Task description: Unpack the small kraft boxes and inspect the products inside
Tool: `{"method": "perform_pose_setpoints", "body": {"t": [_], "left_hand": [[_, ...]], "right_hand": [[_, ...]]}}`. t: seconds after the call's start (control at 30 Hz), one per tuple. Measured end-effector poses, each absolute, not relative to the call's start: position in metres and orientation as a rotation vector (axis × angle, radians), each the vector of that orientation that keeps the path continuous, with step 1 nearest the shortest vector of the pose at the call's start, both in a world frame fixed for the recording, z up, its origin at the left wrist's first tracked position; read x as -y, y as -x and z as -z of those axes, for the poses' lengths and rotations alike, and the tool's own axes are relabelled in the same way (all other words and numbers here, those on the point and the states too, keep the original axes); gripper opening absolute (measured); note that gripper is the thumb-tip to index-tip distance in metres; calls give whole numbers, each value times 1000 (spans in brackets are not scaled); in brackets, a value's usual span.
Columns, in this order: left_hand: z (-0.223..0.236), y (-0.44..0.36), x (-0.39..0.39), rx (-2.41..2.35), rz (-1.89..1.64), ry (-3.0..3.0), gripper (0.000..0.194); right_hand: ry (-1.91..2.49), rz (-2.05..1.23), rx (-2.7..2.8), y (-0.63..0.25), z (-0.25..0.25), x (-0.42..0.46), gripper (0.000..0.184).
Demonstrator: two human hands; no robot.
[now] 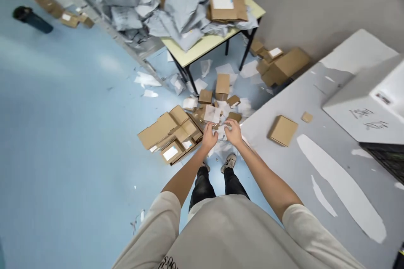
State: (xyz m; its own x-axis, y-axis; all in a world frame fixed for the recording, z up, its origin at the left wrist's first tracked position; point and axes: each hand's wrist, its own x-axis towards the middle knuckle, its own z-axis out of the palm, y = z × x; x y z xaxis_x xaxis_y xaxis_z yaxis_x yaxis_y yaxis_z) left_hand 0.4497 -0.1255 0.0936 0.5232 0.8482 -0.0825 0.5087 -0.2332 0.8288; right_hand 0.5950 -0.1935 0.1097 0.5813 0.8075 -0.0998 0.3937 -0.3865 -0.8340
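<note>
Both arms reach forward over a litter of cardboard boxes and torn paper on the floor. My left hand (208, 136) is beside the right end of a large open carton (198, 139), its fingers curved and its thumb apart, with nothing visible in it. Level with it, my right hand (234, 133) has curled fingers and a separate thumb, also without a visible object. A gap lies between the two hands. Beyond them are a crumpled white paper sheet (212, 114), an upright brown box (222, 86) and a smaller brown box (205, 96). Whether the fingertips touch anything below is unclear.
A pale yellow table (205, 51) ahead bears grey mailing bags (183, 8) and a flattened carton (227, 5). On the right, a grey worktop (268, 159) holds a small box (283, 130) and a large white box (369, 105). More cartons (285, 67) stand by the wall.
</note>
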Motion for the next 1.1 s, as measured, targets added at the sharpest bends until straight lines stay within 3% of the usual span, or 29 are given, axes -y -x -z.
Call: {"method": "perform_pose_setpoints", "body": {"t": [0.33,0.67,0.87,1.1], "left_hand": [[-23,-217,20,-1587,-521,-1652,46],[55,-158,-38,-1647,-400,-1401,45],[50,-163,-37,-1570,-434,-1374,44],[2,-180,-22,-1534,-505,-1465,43]], "right_hand": [[1808,-998,1286,-398,-26,40,34],[1840,-1210,1290,-328,75,-28,42],[1831,-1264,1239,-317,75,-27,40],[1797,-1223,1174,-331,23,-8,37]]}}
